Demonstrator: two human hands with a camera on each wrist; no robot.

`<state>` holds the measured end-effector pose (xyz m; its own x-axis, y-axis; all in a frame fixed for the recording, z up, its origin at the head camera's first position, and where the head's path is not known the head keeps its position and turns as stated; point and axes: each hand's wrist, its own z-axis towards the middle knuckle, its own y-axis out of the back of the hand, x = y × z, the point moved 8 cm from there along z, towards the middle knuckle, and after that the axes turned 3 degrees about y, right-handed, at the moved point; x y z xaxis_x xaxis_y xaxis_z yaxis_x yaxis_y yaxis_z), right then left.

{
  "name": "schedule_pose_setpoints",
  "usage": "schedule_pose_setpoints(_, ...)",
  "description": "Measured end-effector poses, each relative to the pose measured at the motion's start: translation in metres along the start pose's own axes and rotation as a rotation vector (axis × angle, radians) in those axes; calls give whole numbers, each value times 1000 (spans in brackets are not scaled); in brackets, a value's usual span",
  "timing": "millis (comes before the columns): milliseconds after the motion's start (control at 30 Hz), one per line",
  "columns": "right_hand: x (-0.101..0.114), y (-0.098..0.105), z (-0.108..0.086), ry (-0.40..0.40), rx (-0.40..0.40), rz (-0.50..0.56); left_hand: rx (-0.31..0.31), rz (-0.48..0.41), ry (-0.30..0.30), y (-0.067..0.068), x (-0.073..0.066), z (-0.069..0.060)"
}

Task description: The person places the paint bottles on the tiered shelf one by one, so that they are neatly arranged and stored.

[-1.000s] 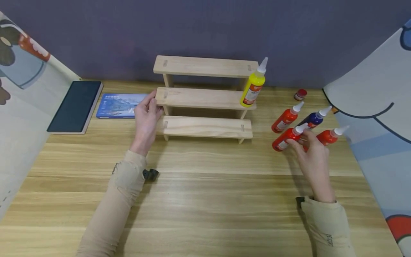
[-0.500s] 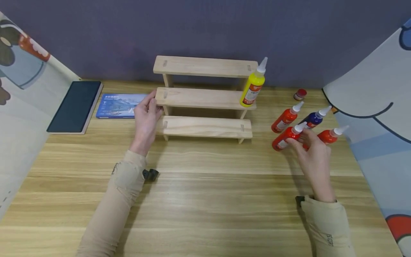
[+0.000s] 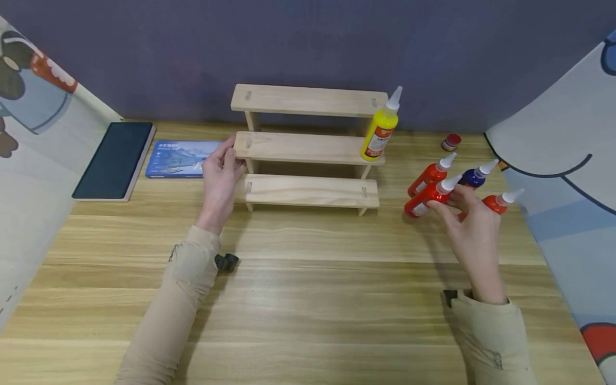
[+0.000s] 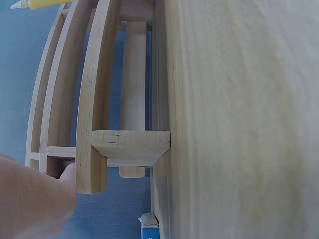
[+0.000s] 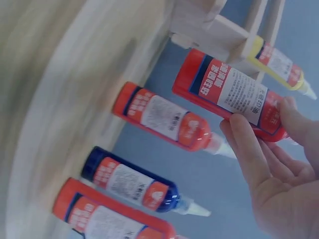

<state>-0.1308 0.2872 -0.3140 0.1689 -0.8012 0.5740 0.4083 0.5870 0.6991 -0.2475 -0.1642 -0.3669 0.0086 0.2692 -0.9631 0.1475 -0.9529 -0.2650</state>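
Note:
My left hand (image 3: 219, 174) grips the left end of a three-step wooden display stand (image 3: 308, 190) at its middle step; in the left wrist view the fingertips are partly hidden behind the wood. A red squeeze bottle (image 3: 424, 202) with a white pointed nozzle is held near its top between the thumb and fingers of my right hand (image 3: 474, 230). The right wrist view shows this red bottle (image 5: 227, 94) raised off the table. Beside it stand another red bottle (image 5: 162, 119), a dark blue bottle (image 5: 132, 181) and a further red bottle (image 5: 107, 216).
On the middle step's right end stands a yellow bottle (image 3: 380, 133). A small red-lidded jar (image 3: 451, 141) sits behind the bottles. Left of the stand lie a blue box (image 3: 175, 159) and a dark-covered book (image 3: 114, 160). A dark wall (image 3: 308, 43) closes off the back.
My right hand has lifted the front red bottle off the table and moved it slightly away from me and to the left. The left hand keeps its hold on the stand.

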Motion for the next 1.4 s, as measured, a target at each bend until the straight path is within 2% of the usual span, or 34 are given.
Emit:
schedule_pose_setpoints(200,14,5,-1,28,-24,-1,5,-21,-8,-1,0,-1)
schedule_pose_setpoints(700,35,3,7,-8,10,54,5,-20,-3,-1,3,0)
schedule_pose_setpoints(1167,61,-4,16,58,40,103,13,-33,-13,-3,1,0)
schedule_pose_setpoints(1400,70,-8,19,60,51,143,6,-10,-27,-1,-1,0)
